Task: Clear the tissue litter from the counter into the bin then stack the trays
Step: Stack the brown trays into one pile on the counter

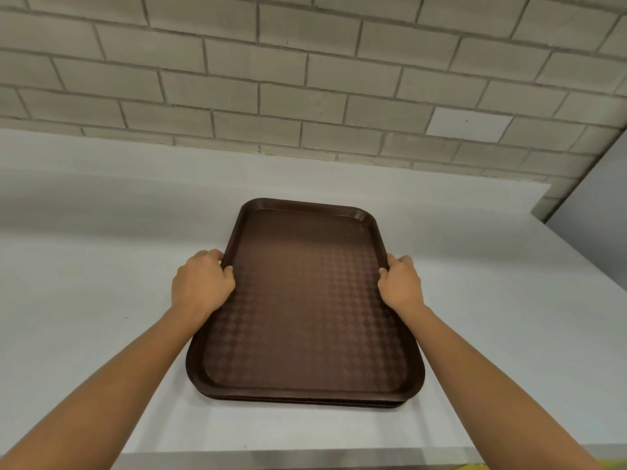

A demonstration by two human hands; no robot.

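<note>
A dark brown tray with a diamond-patterned floor lies in the middle of the white counter. The rims of other brown trays show under its near edge, so it sits on top of a stack. My left hand grips the top tray's left rim, thumb over the edge. On the opposite side, my right hand holds the right rim the same way. No tissue is in view.
A grey brick wall runs along the back of the counter. A pale panel closes the right side. The counter's metal front edge lies just below the tray stack.
</note>
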